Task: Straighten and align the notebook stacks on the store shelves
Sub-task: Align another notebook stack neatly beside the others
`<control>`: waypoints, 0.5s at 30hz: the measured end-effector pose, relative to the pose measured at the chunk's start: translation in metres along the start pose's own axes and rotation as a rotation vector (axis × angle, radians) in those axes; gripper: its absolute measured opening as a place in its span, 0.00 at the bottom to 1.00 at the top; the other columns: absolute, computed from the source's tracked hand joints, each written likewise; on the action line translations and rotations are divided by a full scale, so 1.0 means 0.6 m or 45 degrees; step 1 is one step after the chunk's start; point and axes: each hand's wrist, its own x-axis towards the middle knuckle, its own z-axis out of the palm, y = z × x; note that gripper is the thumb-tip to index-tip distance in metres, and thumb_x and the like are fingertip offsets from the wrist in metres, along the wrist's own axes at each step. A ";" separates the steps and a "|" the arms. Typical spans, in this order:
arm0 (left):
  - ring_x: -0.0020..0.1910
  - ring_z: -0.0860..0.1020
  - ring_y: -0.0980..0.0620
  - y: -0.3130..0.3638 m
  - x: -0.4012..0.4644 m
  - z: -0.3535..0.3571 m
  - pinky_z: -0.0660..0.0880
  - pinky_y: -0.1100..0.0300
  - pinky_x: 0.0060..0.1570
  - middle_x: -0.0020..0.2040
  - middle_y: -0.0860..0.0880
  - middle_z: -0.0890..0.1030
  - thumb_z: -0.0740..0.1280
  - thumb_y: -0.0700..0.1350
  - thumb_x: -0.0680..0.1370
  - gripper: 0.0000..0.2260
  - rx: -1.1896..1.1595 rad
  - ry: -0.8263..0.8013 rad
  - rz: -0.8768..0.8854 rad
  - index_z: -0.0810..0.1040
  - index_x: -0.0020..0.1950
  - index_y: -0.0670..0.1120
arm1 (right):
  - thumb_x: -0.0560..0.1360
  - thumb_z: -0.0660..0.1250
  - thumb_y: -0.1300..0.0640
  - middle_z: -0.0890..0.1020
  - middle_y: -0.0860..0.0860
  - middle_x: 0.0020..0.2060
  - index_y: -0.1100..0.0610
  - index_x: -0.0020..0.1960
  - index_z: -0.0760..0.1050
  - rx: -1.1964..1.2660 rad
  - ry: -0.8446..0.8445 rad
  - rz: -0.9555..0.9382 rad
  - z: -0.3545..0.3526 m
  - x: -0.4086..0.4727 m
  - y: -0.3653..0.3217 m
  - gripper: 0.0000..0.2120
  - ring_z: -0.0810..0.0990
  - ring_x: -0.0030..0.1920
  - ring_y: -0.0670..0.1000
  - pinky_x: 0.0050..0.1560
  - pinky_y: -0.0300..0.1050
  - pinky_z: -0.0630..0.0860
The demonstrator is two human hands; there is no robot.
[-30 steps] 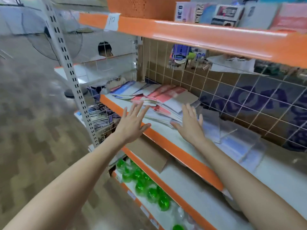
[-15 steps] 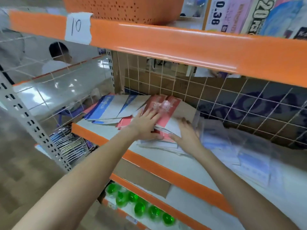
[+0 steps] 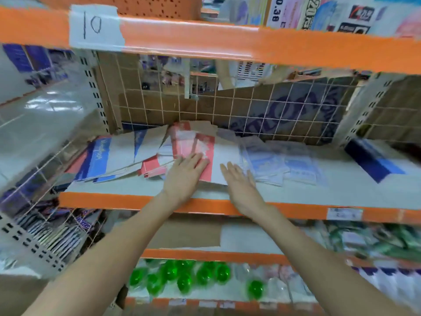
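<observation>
Shelf: red notebooks under left hand, flat, fingers spread; right hand flat, grip apart; blue notebooks leftward, fanned.

Orange-edged shelving, wire-grid back panel

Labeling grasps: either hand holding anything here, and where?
Nothing gripped. Left hand lies flat, palm down, on the red-and-white notebook near its front edge; right hand lies open at that stack's right front corner.
</observation>
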 end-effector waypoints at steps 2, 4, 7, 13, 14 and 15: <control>0.76 0.54 0.48 0.018 -0.012 0.000 0.50 0.52 0.72 0.77 0.46 0.54 0.51 0.38 0.80 0.25 0.012 -0.026 0.072 0.53 0.77 0.48 | 0.74 0.54 0.72 0.42 0.53 0.77 0.53 0.78 0.39 0.015 0.040 0.075 0.007 -0.040 -0.004 0.40 0.42 0.77 0.52 0.73 0.53 0.39; 0.76 0.51 0.48 0.042 -0.018 -0.003 0.48 0.51 0.72 0.78 0.46 0.52 0.50 0.37 0.80 0.25 0.007 -0.032 0.137 0.50 0.77 0.48 | 0.73 0.56 0.73 0.43 0.53 0.77 0.53 0.78 0.39 0.055 0.066 0.158 0.008 -0.079 -0.001 0.41 0.43 0.77 0.52 0.73 0.53 0.40; 0.76 0.51 0.48 0.095 -0.017 -0.012 0.46 0.50 0.72 0.78 0.47 0.53 0.50 0.38 0.81 0.24 -0.034 0.008 0.234 0.51 0.77 0.48 | 0.75 0.54 0.71 0.45 0.52 0.78 0.53 0.78 0.41 0.072 0.134 0.257 -0.002 -0.134 0.024 0.38 0.45 0.77 0.51 0.74 0.53 0.42; 0.76 0.50 0.50 0.235 0.004 -0.047 0.44 0.48 0.72 0.77 0.49 0.53 0.54 0.39 0.81 0.26 -0.112 0.113 0.427 0.50 0.77 0.50 | 0.80 0.53 0.67 0.47 0.51 0.78 0.51 0.78 0.43 0.041 0.316 0.474 -0.042 -0.251 0.105 0.32 0.45 0.77 0.50 0.73 0.52 0.40; 0.76 0.50 0.50 0.262 0.008 -0.053 0.44 0.48 0.72 0.77 0.49 0.53 0.54 0.40 0.81 0.26 -0.125 0.114 0.459 0.50 0.77 0.50 | 0.80 0.52 0.67 0.46 0.51 0.78 0.51 0.78 0.43 0.042 0.330 0.507 -0.047 -0.273 0.123 0.32 0.45 0.77 0.49 0.73 0.52 0.40; 0.76 0.50 0.50 0.291 0.010 -0.059 0.44 0.48 0.72 0.77 0.48 0.53 0.54 0.40 0.81 0.26 -0.140 0.112 0.491 0.50 0.77 0.50 | 0.80 0.53 0.67 0.46 0.51 0.78 0.51 0.78 0.43 0.044 0.340 0.536 -0.051 -0.295 0.141 0.32 0.45 0.77 0.49 0.74 0.52 0.40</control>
